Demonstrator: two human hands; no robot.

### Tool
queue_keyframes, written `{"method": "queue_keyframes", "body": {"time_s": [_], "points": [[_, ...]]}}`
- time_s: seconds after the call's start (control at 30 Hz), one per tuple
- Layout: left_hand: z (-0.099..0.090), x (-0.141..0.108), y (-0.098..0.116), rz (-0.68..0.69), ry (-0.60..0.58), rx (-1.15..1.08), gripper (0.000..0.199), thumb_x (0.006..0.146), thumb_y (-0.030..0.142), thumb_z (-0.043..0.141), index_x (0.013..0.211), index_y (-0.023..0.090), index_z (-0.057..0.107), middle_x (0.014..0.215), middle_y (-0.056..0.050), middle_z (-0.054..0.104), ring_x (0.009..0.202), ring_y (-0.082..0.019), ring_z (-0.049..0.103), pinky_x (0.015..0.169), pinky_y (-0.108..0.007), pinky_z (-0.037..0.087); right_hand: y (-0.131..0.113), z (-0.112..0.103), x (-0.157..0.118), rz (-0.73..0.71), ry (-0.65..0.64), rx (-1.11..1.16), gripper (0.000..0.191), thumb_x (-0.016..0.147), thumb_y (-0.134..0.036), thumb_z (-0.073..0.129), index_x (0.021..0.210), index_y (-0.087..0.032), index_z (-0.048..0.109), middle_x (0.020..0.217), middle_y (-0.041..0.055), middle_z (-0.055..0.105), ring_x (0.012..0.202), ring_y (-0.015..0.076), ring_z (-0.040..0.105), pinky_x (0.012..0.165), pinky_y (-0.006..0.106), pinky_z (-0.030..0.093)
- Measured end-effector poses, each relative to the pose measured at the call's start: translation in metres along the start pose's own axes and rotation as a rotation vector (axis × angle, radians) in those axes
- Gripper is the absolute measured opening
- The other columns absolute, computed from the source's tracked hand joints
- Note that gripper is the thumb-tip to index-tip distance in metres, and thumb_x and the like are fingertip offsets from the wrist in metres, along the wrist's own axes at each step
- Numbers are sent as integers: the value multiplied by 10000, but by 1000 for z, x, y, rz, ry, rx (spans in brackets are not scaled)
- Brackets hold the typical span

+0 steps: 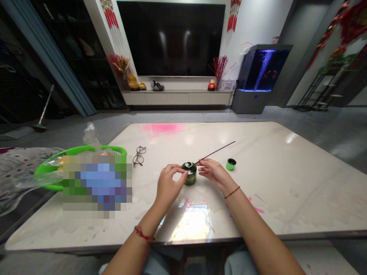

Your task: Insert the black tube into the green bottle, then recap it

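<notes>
Bottle [190, 179] in left grip [169, 183], stick [218, 151] in right grip [214, 173]

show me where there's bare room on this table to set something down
The widest bare patch of table runs from the green cap to the right edge. A smaller one lies beyond the bottle, between glasses and dark stick. Crowded: left, around the green basket, and mid-table, where left hand and right hand flank the bottle.

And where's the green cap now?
In the head view, the green cap sits on the table, to the right of the right hand and the dark green bottle.
</notes>
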State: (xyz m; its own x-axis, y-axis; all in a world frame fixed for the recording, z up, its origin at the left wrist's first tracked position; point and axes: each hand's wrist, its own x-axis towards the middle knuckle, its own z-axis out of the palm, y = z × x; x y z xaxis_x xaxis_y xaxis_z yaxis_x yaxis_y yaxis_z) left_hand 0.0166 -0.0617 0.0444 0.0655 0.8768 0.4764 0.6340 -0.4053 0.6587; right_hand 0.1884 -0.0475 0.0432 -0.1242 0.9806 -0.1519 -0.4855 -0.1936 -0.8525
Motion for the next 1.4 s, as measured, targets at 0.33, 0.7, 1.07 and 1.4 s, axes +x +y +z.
{"method": "queue_keyframes", "body": {"time_s": [0.33, 0.7, 1.07, 1.4], "points": [[0, 0, -13, -77, 23, -45, 166, 723, 369, 567, 741, 215, 628, 998, -49, 596, 978, -195, 547, 857, -358, 435, -13, -24, 15, -122, 179, 90, 198, 605, -249, 704, 778, -197, 623, 702, -27, 624, 564, 65, 543, 617, 213, 462], [0, 2, -14, -118, 34, -86, 191, 719, 389, 570, 752, 212, 636, 1020, -54, 589, 1001, -200, 539, 888, -370, 422, -22, -27, 11, -220, 139, 170, 131, 646, -238, 678, 712, -195, 574, 827, 12, 667, 768, 130, 619, 811, 297, 483], [-1, 3, -15, -130, 35, -130, 218, 708, 405, 578, 760, 208, 656, 1018, -58, 594, 995, -201, 543, 884, -376, 424, -20, -27, 12, -261, 117, 247, 146, 611, -211, 722, 667, -174, 592, 745, 16, 679, 658, 108, 618, 745, 254, 520], [0, 2, -10, -152, -3, -152, 256, 705, 409, 588, 867, 217, 634, 1016, -45, 594, 971, -188, 554, 826, -341, 450, -26, -23, 11, -396, 221, 259, 162, 618, -199, 716, 696, -162, 580, 713, 18, 674, 638, 103, 626, 732, 246, 523]]}}
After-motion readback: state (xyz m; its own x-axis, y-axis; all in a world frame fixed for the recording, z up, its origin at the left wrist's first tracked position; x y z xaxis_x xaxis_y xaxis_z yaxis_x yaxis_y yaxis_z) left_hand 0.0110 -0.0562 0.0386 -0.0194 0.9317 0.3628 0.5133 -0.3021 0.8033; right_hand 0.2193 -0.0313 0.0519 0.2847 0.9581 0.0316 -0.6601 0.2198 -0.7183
